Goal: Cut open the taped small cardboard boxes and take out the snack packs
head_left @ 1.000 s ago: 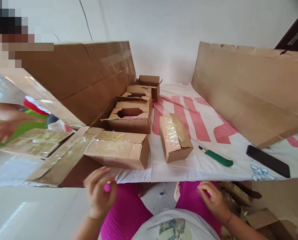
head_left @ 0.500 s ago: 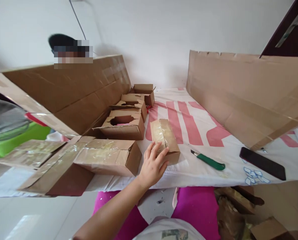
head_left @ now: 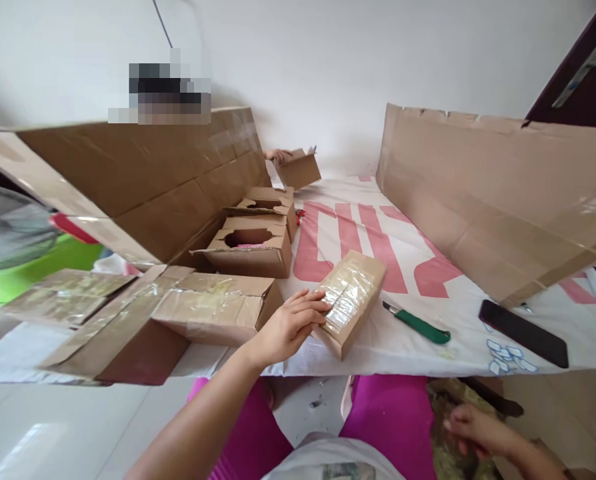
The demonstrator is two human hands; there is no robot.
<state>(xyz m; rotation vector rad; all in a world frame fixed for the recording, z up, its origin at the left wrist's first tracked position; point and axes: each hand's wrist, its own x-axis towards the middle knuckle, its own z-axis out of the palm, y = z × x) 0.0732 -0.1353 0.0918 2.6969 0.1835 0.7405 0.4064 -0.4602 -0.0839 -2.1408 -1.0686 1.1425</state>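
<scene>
Brown cardboard makes up the small oblong box with shiny clear tape across its top (head_left: 355, 293), which lies at a slant near the front edge of a white cloth with red printed shapes (head_left: 408, 230). The person's left hand (head_left: 291, 325) touches the near left part of this box, its fingers extended and laid side by side rather than closed around it; the thumb is hard to make out. The right hand (head_left: 478, 430) is below the table edge, over crumpled brown material, its fingers curled; whether they hold anything, I cannot tell.

Just right of the taped box lies a green-handled utility knife (head_left: 421, 325), its blade end toward the box, and farther right a black flat phone (head_left: 523, 332). To the left of the left hand stands a tape-covered brown carton (head_left: 211, 313). Behind that sit two brown boxes with cut-out openings (head_left: 258, 264), one beyond the other, beside a tall brown cardboard panel (head_left: 178, 173). At the far end, another person's hand (head_left: 278, 155) is on a tilted brown box (head_left: 301, 171).
</scene>
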